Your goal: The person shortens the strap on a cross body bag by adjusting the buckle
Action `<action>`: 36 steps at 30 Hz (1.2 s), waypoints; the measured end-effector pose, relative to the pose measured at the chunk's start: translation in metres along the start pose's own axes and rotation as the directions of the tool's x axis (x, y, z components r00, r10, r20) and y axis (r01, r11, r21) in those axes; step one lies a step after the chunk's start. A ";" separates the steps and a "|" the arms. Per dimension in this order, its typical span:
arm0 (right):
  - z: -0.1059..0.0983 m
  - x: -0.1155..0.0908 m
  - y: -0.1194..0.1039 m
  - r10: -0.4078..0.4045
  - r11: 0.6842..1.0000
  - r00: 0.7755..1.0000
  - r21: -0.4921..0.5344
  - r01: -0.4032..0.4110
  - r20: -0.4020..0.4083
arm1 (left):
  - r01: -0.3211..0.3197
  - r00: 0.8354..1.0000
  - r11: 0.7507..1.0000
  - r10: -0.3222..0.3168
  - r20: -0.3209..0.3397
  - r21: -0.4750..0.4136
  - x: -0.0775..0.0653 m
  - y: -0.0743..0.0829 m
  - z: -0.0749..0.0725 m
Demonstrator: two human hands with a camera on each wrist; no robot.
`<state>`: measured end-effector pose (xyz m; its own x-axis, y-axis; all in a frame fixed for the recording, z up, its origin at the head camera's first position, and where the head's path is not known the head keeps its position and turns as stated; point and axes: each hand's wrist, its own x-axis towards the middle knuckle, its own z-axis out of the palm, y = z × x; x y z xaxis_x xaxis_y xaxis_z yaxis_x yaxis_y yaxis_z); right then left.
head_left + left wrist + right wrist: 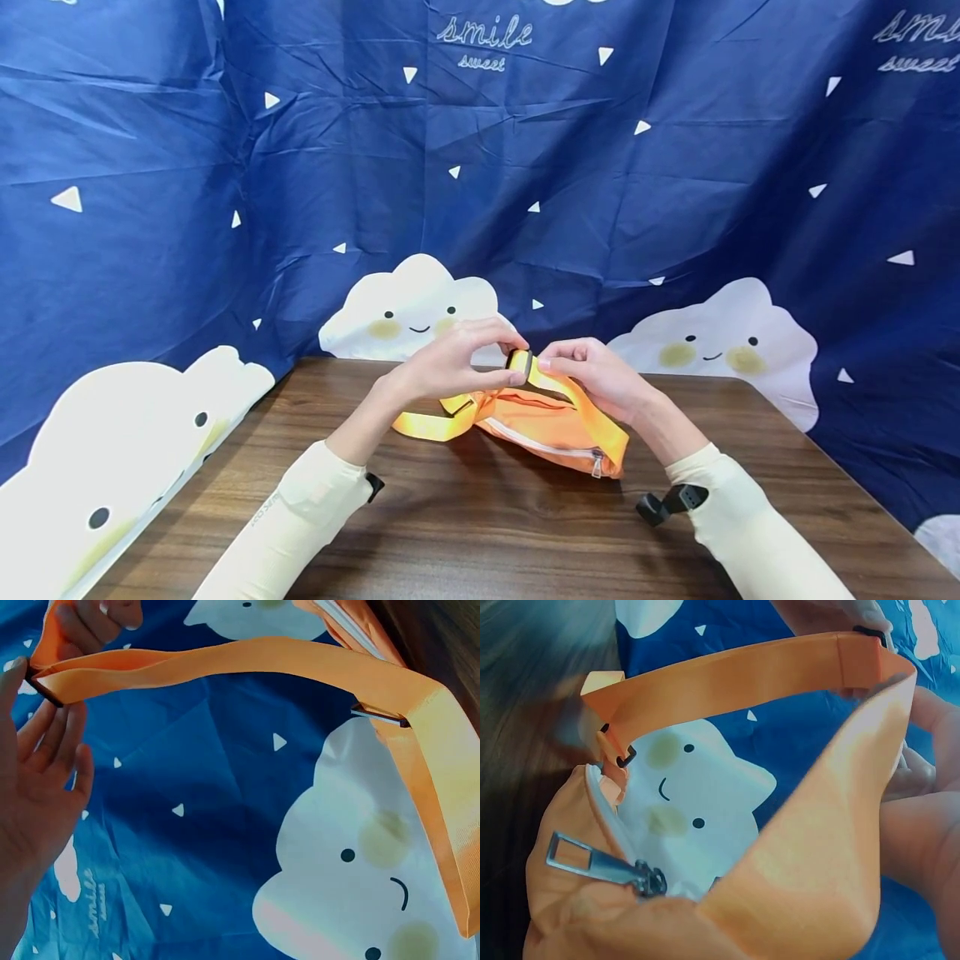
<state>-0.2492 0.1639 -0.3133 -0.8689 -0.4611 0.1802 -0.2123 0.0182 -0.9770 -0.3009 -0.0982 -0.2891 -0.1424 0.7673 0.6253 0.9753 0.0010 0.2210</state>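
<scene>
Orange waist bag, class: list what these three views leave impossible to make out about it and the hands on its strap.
- Buckle: head view, mostly covered by left hand and right hand; clipped or apart, cannot tell.
- Orange waist bag: left wrist view, cut off by top edge.
- Bag contents: hidden in every view.
- Zipper pull: right wrist view, any markings blurred.

Setting: dark brown wood-grain tabletop [465, 533] enclosed by a creased navy blue fabric backdrop [675, 192].
Backdrop hangs behind and along both sides of the table, printed with small white triangles [67, 199], white smiling cloud figures with yellow cheeks [415, 310] and white script reading "smile sweet" [484, 40]. Fold lines cross the cloth. Light is even and bright; soft shadows fall on the tabletop.
</scene>
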 end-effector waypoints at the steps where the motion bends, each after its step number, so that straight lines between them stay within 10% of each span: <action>1: 0.001 0.000 0.000 0.003 1.000 1.000 -0.019 -0.003 -0.005 | -0.004 1.000 1.000 0.004 0.005 0.006 0.000 -0.001 0.001; 36: 0.000 0.000 0.001 -0.019 0.994 1.000 0.112 0.017 0.019 | -0.037 0.999 0.998 0.038 -0.022 0.052 0.001 0.000 0.001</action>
<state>-0.2492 0.1635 -0.3143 -0.8563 -0.4777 0.1964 -0.1753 -0.0888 -0.9805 -0.3014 -0.0966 -0.2890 -0.1085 0.7524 0.6497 0.9874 0.0059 0.1580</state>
